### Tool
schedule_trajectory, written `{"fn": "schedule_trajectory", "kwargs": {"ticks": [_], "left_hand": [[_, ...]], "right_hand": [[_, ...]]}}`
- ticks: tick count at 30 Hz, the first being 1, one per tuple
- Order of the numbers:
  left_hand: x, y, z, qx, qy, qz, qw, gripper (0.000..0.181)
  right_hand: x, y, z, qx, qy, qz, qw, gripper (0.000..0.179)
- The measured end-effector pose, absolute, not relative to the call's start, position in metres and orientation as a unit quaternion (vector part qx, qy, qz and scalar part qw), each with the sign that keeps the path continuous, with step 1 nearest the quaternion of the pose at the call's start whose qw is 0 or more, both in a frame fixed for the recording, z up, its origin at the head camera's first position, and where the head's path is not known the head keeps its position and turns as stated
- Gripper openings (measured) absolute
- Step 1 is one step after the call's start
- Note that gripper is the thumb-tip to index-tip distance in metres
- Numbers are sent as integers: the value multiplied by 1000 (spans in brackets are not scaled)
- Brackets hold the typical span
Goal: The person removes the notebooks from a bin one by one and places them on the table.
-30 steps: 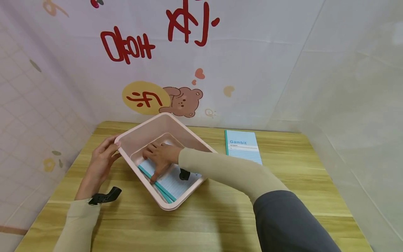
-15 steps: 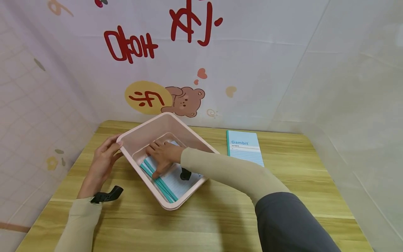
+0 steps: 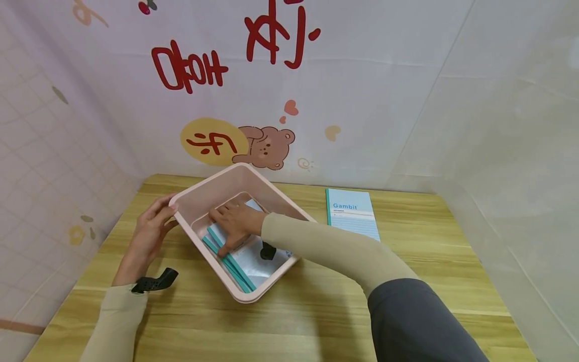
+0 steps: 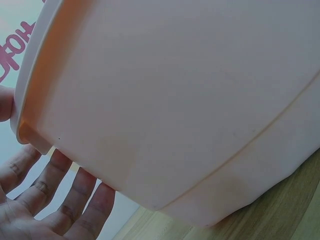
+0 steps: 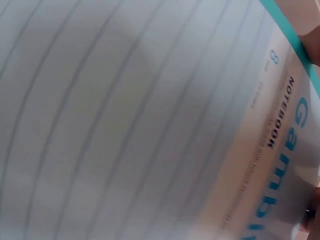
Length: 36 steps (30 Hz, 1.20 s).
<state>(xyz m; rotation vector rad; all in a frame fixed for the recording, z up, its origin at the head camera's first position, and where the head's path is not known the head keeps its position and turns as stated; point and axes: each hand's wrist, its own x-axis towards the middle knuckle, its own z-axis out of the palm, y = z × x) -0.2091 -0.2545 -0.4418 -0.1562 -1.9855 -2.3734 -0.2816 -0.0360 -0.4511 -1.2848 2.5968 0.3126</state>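
A pale pink plastic bin stands on the wooden table, turned cornerwise. My left hand holds its left corner, thumb over the rim and fingers against the outside wall. Inside the bin lie light-blue notebooks with teal spines, overlapping at slight angles. My right hand reaches down onto the top notebook and grips it near one corner. The thumb is at the teal spine, and the other fingers go over the top edge. In the right wrist view this notebook fills most of the picture, its lined cover close up.
Another light-blue notebook marked Gambit lies flat on the table, right of the bin and partly behind my right sleeve. A printed cloth wall rises along the table's back edge, with pale sheets at both sides.
The notebook under my right hand has shifted, so its teal spine shows more, and its cover catches a bright sheen. My left hand keeps its hold on the bin.
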Motion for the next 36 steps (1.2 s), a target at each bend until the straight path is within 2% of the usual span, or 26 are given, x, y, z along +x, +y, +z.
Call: {"fn": "schedule_trajectory", "kwargs": {"ticks": [8,16,36], "left_hand": [[-209,-255,-443,-47,-642,-765,21,31],[-209,-256,-444,-49,-644,-763,23,30],[-211,-256,-445,-55,-636,-769,26,27]], "right_hand": [[-285,-34,-453,-448,882,112,95,81],[-288,-37,-451,-441,888,95,91,81],[-293,-37,-419,-449,892,44,6,77]]}}
